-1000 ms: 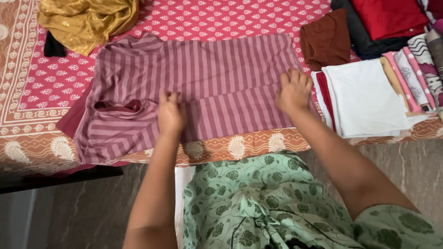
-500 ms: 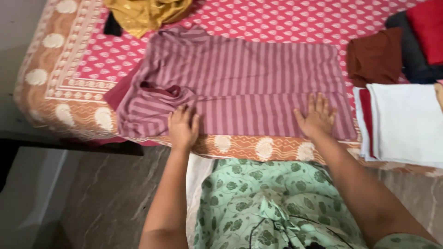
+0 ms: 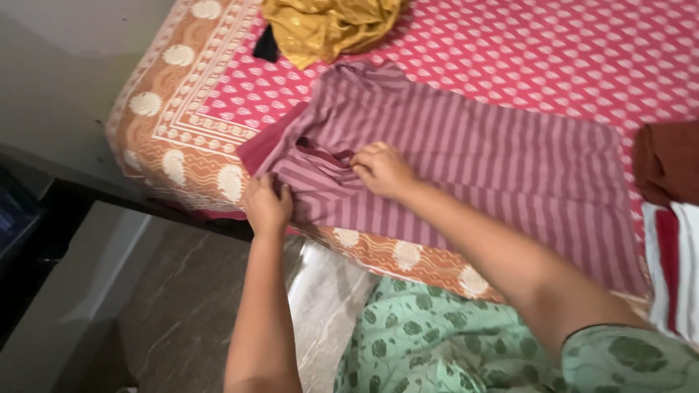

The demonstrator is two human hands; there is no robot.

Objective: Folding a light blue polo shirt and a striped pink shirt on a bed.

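Both my hands pinch the mauve striped cotton garment [image 3: 466,156]: left hand [image 3: 266,204] at its edge, right hand [image 3: 381,169] at the neckline. Uneven pulling could skew the fold or drag cloth off the bed [image 3: 182,109].

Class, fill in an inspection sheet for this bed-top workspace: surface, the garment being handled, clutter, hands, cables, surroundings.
Surface: bed sheet, pink print with an orange patterned border.
Job's things: striped mauve garment lying spread flat, neck end toward the left.
Clutter: mustard cloth bunched above; black item beside it; brown cloth and white folded stack at right.
Hands: left hand takes a grip on the garment's near corner; right hand pinches fabric at the neckline.
Cables: nothing seen.
Surroundings: stone-tile floor; dark furniture at left.
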